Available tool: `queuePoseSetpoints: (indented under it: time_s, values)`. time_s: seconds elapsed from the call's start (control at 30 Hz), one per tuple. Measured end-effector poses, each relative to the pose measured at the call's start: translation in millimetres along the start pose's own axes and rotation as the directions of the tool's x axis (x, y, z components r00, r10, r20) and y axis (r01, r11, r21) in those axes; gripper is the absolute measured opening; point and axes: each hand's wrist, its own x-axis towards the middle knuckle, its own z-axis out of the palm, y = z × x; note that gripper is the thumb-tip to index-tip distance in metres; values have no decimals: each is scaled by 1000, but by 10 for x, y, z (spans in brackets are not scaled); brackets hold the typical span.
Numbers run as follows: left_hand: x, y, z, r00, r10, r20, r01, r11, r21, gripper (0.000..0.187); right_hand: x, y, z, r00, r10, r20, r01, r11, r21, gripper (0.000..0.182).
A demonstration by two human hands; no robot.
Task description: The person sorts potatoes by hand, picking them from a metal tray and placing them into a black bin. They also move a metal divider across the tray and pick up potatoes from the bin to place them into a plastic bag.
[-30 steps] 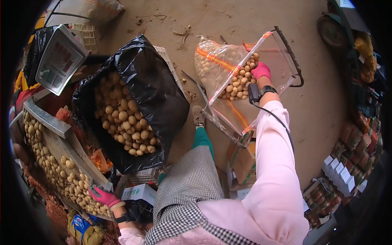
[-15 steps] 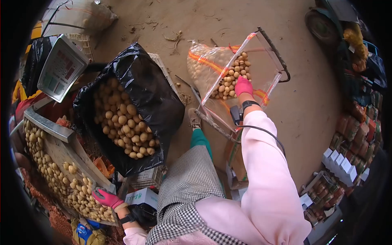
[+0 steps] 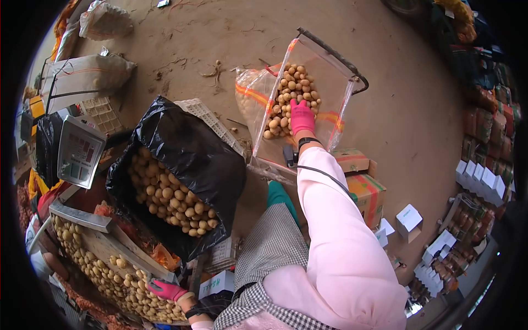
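Observation:
My right hand, in a pink glove, reaches into a clear mesh bag with orange stripes, held open on a metal frame. Its spread fingers rest on the round brown fruits inside. At the lower left my left hand, also pink-gloved, lies at the edge of a tray of small pale fruits; its fingertips are too small to make out. Between the hands a black plastic liner surrounds more brown fruits.
A digital scale display stands at the left. White crates sit behind the black liner. Cardboard boxes are right of the frame, white boxes farther right. Full sacks stand at the upper left.
The whole view has shifted, so the bag and my right hand appear farther left, and more boxes show. My right hand still lies on the fruits in the bag.

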Motion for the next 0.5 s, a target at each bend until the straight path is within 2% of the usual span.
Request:
queuePoseSetpoints:
  time_s: [0.1,0.17,0.23,0.3,0.33,0.37,0.4,0.43,0.47,0.5]
  values:
    - [3,-53,10,1000,-1,-26,0,1000,-17,31,106,29,61,996,-38,82,39,999,-3,38]
    - [-19,-4,2,999,-27,-21,26,999,-37,31,132,-1,66,997,-3,82,1,1000,27,40]
    - [18,21,2,999,-51,-20,50,997,-57,31,145,-24,132,993,62,-103,-28,950,310,45]
    - [26,4,5,998,56,41,-52,994,-99,29,225,-64,56,993,96,-73,-76,968,238,41]
    - [2,100,16,1000,5,2,-5,992,-129,28,258,-103,-136,981,117,153,-192,670,717,34]
    - [7,43,23,1000,-2,-3,1,992,-129,28,277,-146,-337,937,4,348,-344,157,926,28]
    - [44,-50,46,997,71,-16,-72,996,-47,27,129,-171,-680,961,-91,263,-270,-78,960,21]
    - [49,-112,35,989,143,-21,-143,989,37,27,24,-178,-1035,941,-186,282,-316,-186,930,23]
    - [42,-61,27,988,152,-11,-150,984,95,25,61,-71,-1042,911,-371,181,-308,-321,896,27]
    - [26,-18,25,990,144,-15,-142,986,92,25,-86,13,-1265,896,-431,111,-302,-406,863,29]
